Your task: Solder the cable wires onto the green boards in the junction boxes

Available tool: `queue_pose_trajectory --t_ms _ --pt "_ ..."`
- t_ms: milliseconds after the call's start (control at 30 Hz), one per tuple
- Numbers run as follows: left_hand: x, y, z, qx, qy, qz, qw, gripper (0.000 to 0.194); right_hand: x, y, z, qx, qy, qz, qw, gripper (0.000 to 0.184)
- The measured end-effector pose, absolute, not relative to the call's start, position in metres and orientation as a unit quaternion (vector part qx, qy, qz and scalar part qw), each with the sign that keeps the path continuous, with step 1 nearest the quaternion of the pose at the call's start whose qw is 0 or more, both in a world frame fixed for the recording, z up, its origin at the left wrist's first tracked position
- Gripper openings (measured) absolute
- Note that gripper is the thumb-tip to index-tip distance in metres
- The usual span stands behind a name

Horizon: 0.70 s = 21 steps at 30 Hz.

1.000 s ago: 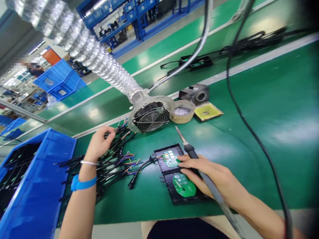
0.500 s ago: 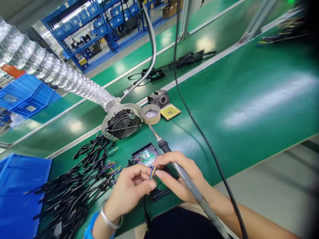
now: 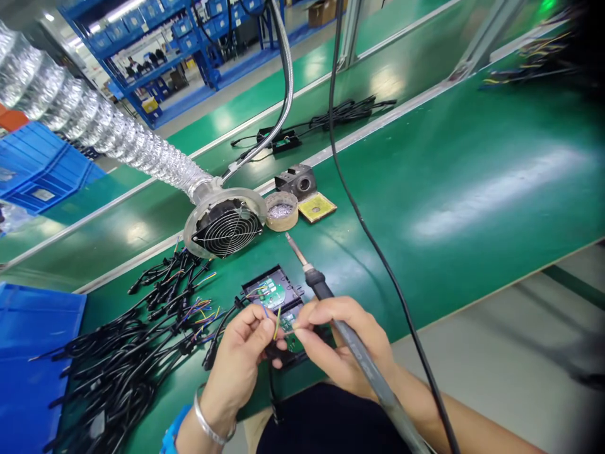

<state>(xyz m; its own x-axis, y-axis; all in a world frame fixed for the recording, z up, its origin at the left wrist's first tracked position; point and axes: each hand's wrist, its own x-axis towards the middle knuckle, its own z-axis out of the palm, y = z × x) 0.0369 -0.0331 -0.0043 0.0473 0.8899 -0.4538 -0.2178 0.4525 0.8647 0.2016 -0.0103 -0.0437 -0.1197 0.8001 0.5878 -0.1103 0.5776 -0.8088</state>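
Note:
My left hand (image 3: 239, 353) is closed on a black cable, pinching it where the thin blue and yellow-green wires (image 3: 277, 323) fan out. In my right hand (image 3: 354, 340) is a soldering iron (image 3: 317, 282), its tip pointing up and away from me. The thumb and forefinger of that hand also pinch the end of a thin wire by the left fingertips. Under both hands lies a black plastic housing (image 3: 275, 272) with green circuit boards (image 3: 278, 291) inside; its nearer part is mostly hidden by my fingers.
Black cables (image 3: 127, 359) with bare coloured ends pile up at left, beside a blue bin (image 3: 33, 366). A fume extractor fan (image 3: 229, 230) hangs over the bench. Behind the iron stand a round tub (image 3: 282, 214), a yellow sponge tray (image 3: 317, 208) and an iron holder (image 3: 297, 183).
My hands have drawn slightly apart, and a thin wire now stretches between their fingertips. The blue and yellow-green wires have spread. The view has shifted a little.

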Motion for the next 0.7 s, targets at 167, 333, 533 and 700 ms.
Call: queue_pose_trajectory --t_ms 167,333,533,700 --pt "0.028 -0.026 0.002 0.387 0.635 0.355 0.567 0.029 0.203 -0.020 -0.041 -0.177 -0.692 0.345 0.609 0.035" --pt "0.022 -0.019 0.003 0.673 0.650 0.110 0.334 0.013 0.231 -0.005 -0.057 -0.254 -0.707 0.298 0.589 0.053" --pt "0.031 -0.026 -0.011 0.766 0.624 0.038 0.148 0.020 0.260 0.004 -0.066 -0.266 -0.731 0.279 0.563 0.055" --pt "0.035 -0.034 -0.017 0.793 0.604 0.033 0.070 0.022 0.263 -0.005 -0.048 -0.313 -0.713 0.304 0.548 0.043"
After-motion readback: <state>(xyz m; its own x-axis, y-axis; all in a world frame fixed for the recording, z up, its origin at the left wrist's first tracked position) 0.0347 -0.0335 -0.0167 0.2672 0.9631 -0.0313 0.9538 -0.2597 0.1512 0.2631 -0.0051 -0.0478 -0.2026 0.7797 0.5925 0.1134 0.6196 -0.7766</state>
